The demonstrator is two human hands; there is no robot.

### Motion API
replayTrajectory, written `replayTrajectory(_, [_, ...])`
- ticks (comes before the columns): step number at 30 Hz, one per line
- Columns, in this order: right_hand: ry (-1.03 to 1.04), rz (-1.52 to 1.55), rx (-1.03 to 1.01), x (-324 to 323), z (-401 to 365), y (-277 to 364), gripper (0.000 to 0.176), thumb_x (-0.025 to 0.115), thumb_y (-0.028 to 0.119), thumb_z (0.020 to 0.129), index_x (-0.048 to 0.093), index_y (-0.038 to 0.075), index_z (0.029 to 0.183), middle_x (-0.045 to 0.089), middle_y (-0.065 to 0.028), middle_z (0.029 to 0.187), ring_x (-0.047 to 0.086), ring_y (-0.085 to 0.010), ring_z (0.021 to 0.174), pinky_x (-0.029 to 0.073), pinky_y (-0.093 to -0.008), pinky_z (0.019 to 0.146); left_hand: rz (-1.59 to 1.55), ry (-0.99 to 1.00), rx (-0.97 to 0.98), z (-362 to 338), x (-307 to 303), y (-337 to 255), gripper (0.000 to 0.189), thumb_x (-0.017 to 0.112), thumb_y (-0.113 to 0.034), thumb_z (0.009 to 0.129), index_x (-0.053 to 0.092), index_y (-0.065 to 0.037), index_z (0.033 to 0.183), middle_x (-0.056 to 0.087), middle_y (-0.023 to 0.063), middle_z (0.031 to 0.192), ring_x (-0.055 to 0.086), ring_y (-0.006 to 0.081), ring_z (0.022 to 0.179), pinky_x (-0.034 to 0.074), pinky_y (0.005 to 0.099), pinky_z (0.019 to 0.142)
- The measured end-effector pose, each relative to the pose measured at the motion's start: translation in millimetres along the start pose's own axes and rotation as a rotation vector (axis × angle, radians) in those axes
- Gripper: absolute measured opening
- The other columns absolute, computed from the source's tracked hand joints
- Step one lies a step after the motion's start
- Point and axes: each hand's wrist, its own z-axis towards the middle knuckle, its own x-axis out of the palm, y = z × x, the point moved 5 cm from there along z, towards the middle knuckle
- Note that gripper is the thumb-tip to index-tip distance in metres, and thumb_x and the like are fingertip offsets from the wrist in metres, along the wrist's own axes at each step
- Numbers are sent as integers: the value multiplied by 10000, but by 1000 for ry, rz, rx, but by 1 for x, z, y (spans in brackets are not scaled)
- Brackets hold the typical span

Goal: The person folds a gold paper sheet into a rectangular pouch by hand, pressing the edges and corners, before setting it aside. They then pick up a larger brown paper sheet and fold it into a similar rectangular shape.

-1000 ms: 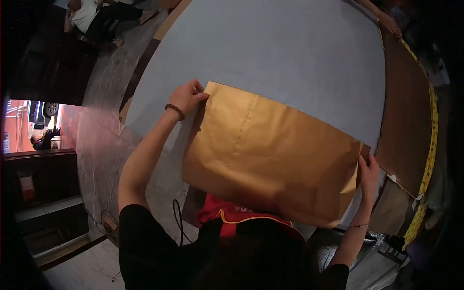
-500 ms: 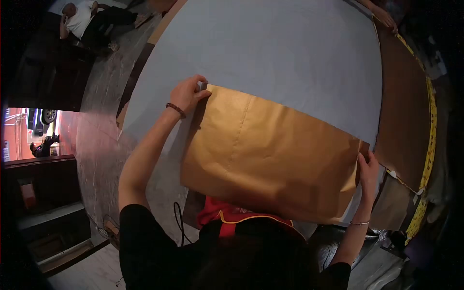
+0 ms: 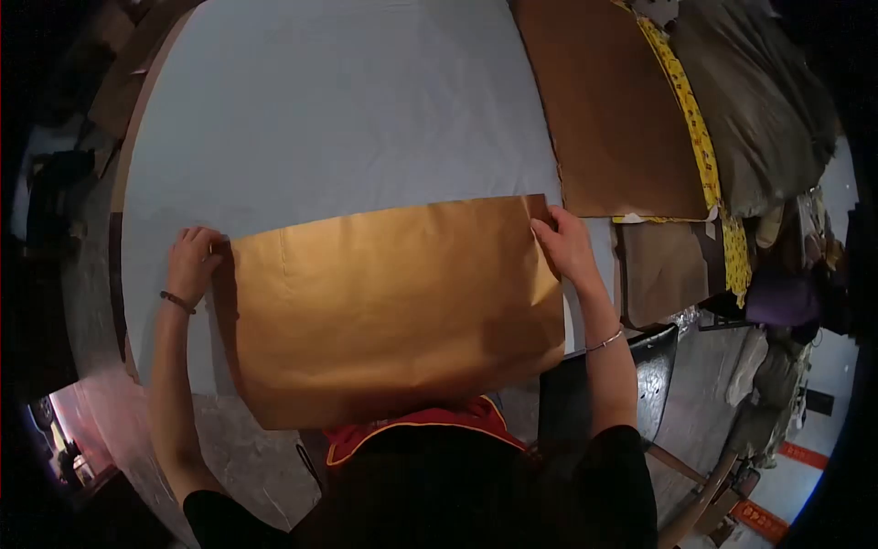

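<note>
A wide sheet of golden-brown paper (image 3: 393, 293) lies over the near edge of a table covered in grey-blue cloth (image 3: 347, 110), its lower part hanging toward my body. At its upper left corner, my left hand (image 3: 194, 263) pinches the edge between thumb and fingers. My right hand (image 3: 564, 242) grips the upper right corner, thumb on top, where the paper folds slightly. Shallow creases cross the sheet, and a straight fold line runs near its left end.
Right of the cloth lies a large brown board (image 3: 613, 101) with a yellow patterned strip (image 3: 686, 101) along its edge. A smaller brown piece (image 3: 663, 270) sits nearer. Dark draped fabric (image 3: 754, 91) is beyond, and a black seat (image 3: 663, 375) stands at my right.
My view has turned to the right. The sheet's far edge now runs more level, with both hands still on its corners. Another person's hand at the top right has left the view.
</note>
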Motion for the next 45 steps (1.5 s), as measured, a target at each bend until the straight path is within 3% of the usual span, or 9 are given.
replayTrajectory(3, [26, -32, 34, 1, -2, 10, 285, 636, 229, 849, 583, -44, 913, 618, -154, 763, 558, -207, 693, 452, -340, 655, 31, 117, -53, 7, -4, -3, 246, 637, 28, 702, 605, -59, 930, 622, 70, 997, 552, 292, 959, 445, 370, 835])
replayTrajectory(5, [39, -13, -8, 2, -1, 12, 289, 612, 233, 839, 617, -32, 954, 647, -215, 868, 612, -386, 816, 472, -423, 707, -108, 108, -30, 6, 4, 13, 254, 631, 38, 695, 599, -54, 929, 619, 75, 977, 555, 288, 951, 448, 369, 839])
replayTrajectory(6, [47, -85, 29, -3, -3, 18, 299, 613, 236, 832, 616, -36, 956, 645, -219, 867, 611, -394, 826, 472, -433, 714, -245, 102, -18, 6, 9, 22, 262, 626, 48, 688, 594, -49, 928, 616, 80, 957, 558, 284, 942, 452, 368, 843])
replayTrajectory(9, [26, -72, 20, -1, -2, 10, 302, 621, 241, 820, 617, -36, 939, 646, -223, 876, 609, -396, 830, 473, -437, 724, -340, 123, -137, 8, 10, 27, 259, 618, 71, 679, 584, -36, 912, 605, 97, 949, 563, 277, 941, 463, 373, 853])
replayTrajectory(12, [5, -67, -4, -4, -4, 15, 304, 629, 241, 802, 616, -42, 914, 646, -224, 864, 609, -398, 835, 474, -438, 727, -344, 243, -134, 14, 3, 15, 279, 617, 89, 678, 586, -29, 929, 593, 110, 968, 560, 281, 957, 475, 375, 864])
replayTrajectory(25, [-20, -33, 142, -7, 0, 6, 297, 638, 253, 777, 634, -31, 865, 657, -191, 803, 640, -340, 770, 487, -408, 700, -238, 218, -111, 12, 16, 35, 334, 650, 80, 673, 604, -35, 983, 593, 94, 992, 550, 296, 968, 477, 378, 872])
replayTrajectory(34, [-46, -16, 177, -6, 8, -6, 268, 639, 258, 783, 663, 0, 851, 671, -161, 767, 646, -306, 735, 495, -388, 685, -100, 114, 76, 8, 6, 22, 253, 624, 95, 721, 602, -14, 949, 588, 98, 934, 554, 258, 878, 481, 379, 791])
replayTrajectory(40, [-112, -23, 108, -9, 6, -3, 233, 642, 226, 786, 660, -3, 826, 659, -173, 740, 648, -323, 715, 499, -396, 670, -103, 102, -7, 7, 8, 28, 243, 615, 99, 702, 606, -23, 912, 594, 81, 923, 549, 240, 879, 479, 371, 790])
replayTrajectory(45, [-133, -67, 73, -10, 7, -1, 244, 634, 240, 791, 663, -2, 802, 649, -177, 707, 651, -350, 742, 503, -419, 690, -292, 133, -65, 10, 3, 16, 213, 626, 61, 690, 617, -6, 892, 612, 147, 885, 596, 266, 853, 493, 346, 722])
